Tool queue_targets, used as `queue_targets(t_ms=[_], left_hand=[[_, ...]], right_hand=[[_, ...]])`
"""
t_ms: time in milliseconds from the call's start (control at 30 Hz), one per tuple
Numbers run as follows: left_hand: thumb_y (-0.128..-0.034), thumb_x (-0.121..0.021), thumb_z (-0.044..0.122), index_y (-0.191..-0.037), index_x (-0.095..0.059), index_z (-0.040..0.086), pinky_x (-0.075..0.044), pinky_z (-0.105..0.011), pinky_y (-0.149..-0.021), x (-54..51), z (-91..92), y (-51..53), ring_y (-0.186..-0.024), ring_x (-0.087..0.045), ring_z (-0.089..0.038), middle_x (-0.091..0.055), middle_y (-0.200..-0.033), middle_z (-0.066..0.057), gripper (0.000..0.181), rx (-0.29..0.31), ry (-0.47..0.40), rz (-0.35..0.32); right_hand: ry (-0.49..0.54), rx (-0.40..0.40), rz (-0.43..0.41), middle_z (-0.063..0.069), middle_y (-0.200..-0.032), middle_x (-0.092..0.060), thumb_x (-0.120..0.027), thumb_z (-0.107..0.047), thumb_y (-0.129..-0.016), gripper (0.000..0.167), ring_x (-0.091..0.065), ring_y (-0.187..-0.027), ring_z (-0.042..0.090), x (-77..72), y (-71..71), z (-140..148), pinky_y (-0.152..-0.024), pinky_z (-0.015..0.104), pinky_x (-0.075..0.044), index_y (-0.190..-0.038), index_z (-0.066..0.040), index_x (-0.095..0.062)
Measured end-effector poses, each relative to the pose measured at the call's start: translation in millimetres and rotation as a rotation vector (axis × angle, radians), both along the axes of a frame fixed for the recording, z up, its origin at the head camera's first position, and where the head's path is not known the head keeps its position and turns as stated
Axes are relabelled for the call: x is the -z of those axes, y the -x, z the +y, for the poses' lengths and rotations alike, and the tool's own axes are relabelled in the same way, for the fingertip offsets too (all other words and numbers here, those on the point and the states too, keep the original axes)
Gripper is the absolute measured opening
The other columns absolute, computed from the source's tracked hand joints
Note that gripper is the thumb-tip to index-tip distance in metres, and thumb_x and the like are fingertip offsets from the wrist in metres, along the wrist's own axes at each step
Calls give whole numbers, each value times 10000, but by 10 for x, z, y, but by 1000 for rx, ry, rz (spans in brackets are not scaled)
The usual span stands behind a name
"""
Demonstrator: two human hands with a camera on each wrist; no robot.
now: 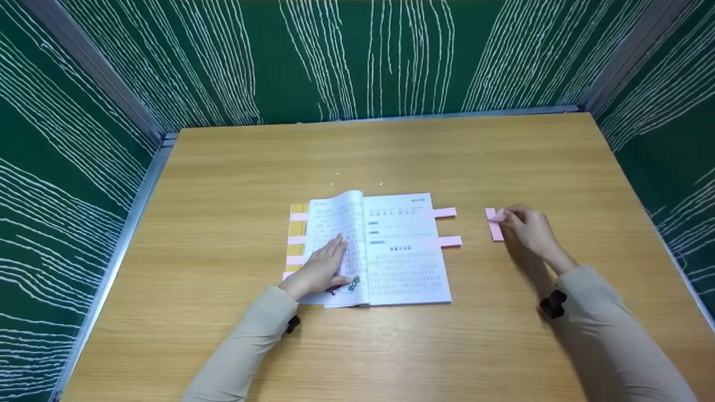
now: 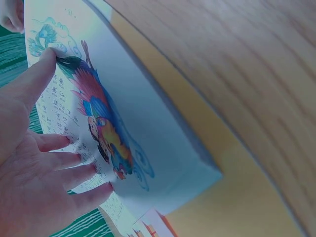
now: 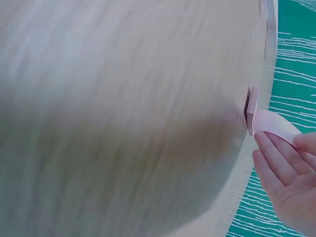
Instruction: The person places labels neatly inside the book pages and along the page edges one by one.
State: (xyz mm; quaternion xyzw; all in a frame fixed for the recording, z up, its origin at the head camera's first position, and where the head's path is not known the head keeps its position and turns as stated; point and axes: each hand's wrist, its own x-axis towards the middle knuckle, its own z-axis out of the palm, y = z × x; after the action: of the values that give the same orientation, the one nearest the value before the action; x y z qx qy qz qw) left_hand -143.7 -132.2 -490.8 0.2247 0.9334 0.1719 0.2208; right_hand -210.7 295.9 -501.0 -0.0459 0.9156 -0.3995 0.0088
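Note:
An open book (image 1: 410, 285) with printed pages lies at the middle of the table. My left hand (image 1: 319, 269) rests on its left page with the fingers extended; the left wrist view shows a colourful illustration (image 2: 106, 133) on that page. Off to the book's right is a small pad of pink sticky notes (image 1: 496, 233). My right hand (image 1: 530, 230) pinches the loose end of its top sticky note (image 3: 274, 123), which bends up between thumb and fingers. The other end of that note still meets the pad in the right wrist view.
Two pink sticky notes (image 1: 445, 213) stick out from the book's right edge. Several more pink notes (image 1: 296, 240) line its left side, over a yellow cover (image 1: 296, 228). Small white specks (image 1: 337, 173) lie behind the book. Green panels (image 1: 313, 61) with white lines surround the wooden table (image 1: 391, 357).

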Motion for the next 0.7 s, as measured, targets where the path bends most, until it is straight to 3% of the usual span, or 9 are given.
queue_targets(t_ms=[267,500,700], left_hand=[[-851,-524,401,-1400,-110,-21,-121,-443,-1070,2,-2,-6,-1339,-58,-293,-27,-1467,-180,806,-1,-1,0],[-853,-518,408,-1396,-117,-32,-128,-452,-1068,4,-2,-4,-1338,-56,-302,-32,-1467,-182,806,5,-4,0],[-852,-525,403,-1395,-120,-34,-127,-448,-1069,-10,-4,-5,-1336,-61,-306,-35,-1465,-188,806,5,-8,-1]], right_hand=[[58,56,-56,287,-1007,-574,-384,-164,-948,362,-567,-889,325,-31,4,-6,-592,58,-418,-1092,137,-523],[49,96,-10,278,-963,-594,-410,-141,-932,338,-524,-739,19,-42,3,-5,-615,53,-375,-1057,140,-549],[52,145,-14,277,-952,-596,-414,-169,-928,356,-470,-699,-58,-45,1,-6,-659,99,-367,-1041,135,-562]])
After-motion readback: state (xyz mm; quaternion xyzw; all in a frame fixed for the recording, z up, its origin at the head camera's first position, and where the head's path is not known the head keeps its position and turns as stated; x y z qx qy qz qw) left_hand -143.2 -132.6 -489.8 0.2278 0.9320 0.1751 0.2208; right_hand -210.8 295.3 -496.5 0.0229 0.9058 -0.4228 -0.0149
